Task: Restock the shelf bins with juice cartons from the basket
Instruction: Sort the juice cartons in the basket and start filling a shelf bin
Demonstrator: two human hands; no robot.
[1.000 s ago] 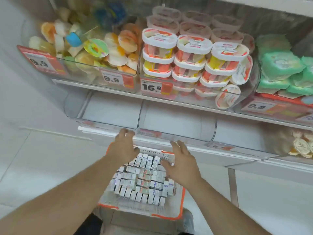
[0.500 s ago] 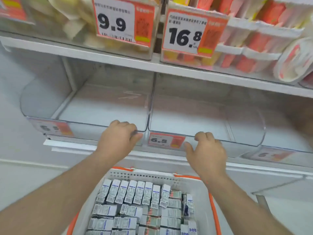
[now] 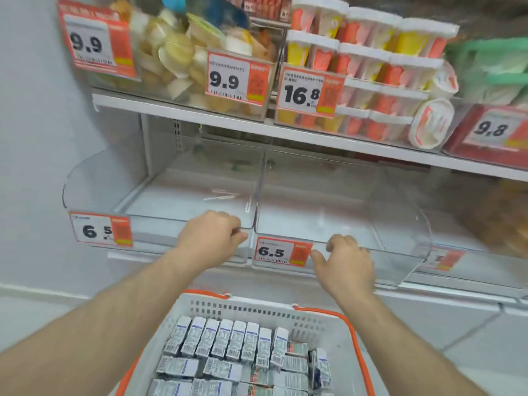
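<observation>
Two clear plastic shelf bins sit side by side on the lower shelf with nothing in them: the left bin [image 3: 94, 181] and the right bin [image 3: 400, 224]. My left hand [image 3: 210, 238] is curled over the left bin's front rim near the divider. My right hand [image 3: 345, 261] hooks its fingers over the right bin's front rim, thumb spread toward the 6.5 price tag [image 3: 281, 251]. Below my arms stands a white basket [image 3: 257, 308] with orange trim. It is packed with several small white-and-grey juice cartons [image 3: 228, 341], some standing in a row and some lying flat.
The upper shelf [image 3: 314, 138] carries full bins of yellow snack packs [image 3: 177, 58], stacked red-and-white cups [image 3: 371, 70] and green packs [image 3: 494, 70], with hanging price tags. A bin further right [image 3: 503, 218] holds brownish goods. A white wall lies left, pale floor below.
A second ago both hands hovered just over the basket at the shelf edge. They have risen onto the bins' front rims, and the view has moved in on the lower shelf.
</observation>
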